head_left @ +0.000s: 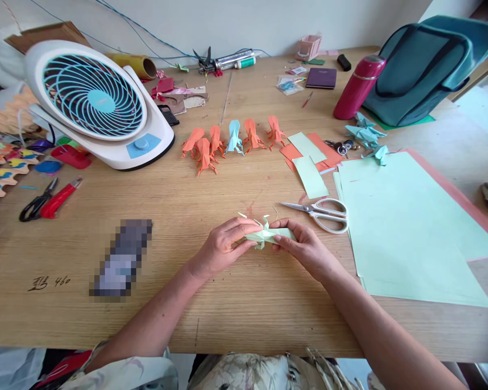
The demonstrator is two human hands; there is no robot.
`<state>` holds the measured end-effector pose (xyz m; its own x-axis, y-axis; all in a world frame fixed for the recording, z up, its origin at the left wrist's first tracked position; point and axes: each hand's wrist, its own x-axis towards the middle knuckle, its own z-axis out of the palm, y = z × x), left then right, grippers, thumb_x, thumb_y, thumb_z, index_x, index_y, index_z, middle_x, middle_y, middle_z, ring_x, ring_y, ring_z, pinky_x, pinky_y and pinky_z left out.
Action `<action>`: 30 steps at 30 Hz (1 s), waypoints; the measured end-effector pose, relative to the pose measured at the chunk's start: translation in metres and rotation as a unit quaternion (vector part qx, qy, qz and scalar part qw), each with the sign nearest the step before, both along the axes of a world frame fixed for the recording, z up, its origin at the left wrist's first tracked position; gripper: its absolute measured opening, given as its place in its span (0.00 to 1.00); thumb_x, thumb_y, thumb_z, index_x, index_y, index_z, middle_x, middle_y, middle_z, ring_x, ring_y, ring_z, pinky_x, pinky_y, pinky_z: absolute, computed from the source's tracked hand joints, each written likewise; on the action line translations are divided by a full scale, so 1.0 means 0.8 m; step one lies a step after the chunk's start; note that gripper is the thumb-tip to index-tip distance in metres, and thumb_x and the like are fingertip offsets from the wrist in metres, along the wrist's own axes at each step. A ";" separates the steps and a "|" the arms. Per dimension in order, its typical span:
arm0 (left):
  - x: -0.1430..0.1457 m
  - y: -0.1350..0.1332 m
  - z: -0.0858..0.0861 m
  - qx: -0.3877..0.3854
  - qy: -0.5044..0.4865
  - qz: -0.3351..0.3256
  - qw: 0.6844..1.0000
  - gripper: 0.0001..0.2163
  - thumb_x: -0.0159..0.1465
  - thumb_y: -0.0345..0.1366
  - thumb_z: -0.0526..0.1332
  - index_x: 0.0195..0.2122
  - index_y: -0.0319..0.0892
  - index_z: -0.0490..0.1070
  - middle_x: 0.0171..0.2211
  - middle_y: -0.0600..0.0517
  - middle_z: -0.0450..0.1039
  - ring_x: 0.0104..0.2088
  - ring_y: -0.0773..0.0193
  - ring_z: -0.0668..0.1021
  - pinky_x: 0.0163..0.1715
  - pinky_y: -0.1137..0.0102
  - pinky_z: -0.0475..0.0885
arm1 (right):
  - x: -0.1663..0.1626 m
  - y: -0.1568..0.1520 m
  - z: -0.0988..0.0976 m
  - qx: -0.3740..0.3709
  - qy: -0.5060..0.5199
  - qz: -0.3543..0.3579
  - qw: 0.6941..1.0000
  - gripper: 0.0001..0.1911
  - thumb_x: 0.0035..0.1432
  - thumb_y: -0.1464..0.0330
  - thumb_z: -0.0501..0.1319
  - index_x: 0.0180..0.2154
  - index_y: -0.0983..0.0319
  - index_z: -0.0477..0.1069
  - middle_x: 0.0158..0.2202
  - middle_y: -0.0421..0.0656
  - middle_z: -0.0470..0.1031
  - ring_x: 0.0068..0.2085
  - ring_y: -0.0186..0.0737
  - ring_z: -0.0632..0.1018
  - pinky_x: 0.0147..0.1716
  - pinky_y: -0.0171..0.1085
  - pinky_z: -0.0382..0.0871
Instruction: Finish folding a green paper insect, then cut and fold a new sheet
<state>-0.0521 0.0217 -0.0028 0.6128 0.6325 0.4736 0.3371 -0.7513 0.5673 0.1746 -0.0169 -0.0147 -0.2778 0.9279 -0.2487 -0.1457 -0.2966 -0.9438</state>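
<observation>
Between my two hands, just above the table, is a pale green origami figure [264, 235] with thin folded limbs sticking out. My left hand [230, 238] pinches its left end between thumb and fingers. The flat right end is gripped by my right hand [299, 241], the thumb on top and the fingers behind. Scissors with white handles [329, 214] lie just right of my right hand. Farther back stand several finished orange origami figures [204, 156] in a loose row, with one light blue origami figure [233, 136] among them.
Large pale green sheets [406, 233] cover the right side. Cut paper rectangles [311, 176] lie behind the scissors. A white fan [101, 103] stands back left, above a pixelated phone-like object [122, 257] and a red cutter [61, 199]. A pink bottle [358, 86] and teal bag [418, 70] stand back right.
</observation>
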 end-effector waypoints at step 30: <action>0.007 -0.001 -0.004 -0.085 -0.064 0.031 0.994 0.12 0.65 0.32 0.64 0.50 0.43 0.74 0.45 0.46 0.79 0.47 0.60 0.80 0.49 0.64 0.75 | 0.002 0.000 0.006 0.012 0.010 0.044 0.999 0.18 0.59 0.59 0.67 0.48 0.60 0.71 0.39 0.42 0.80 0.43 0.42 0.79 0.48 0.39 0.69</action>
<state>-0.0461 0.0206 -0.0056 0.5119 0.7451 0.4275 0.2969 -0.6204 0.7259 0.1761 -0.0166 -0.0099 -0.3623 0.9057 -0.2199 -0.1383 -0.2856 -0.9483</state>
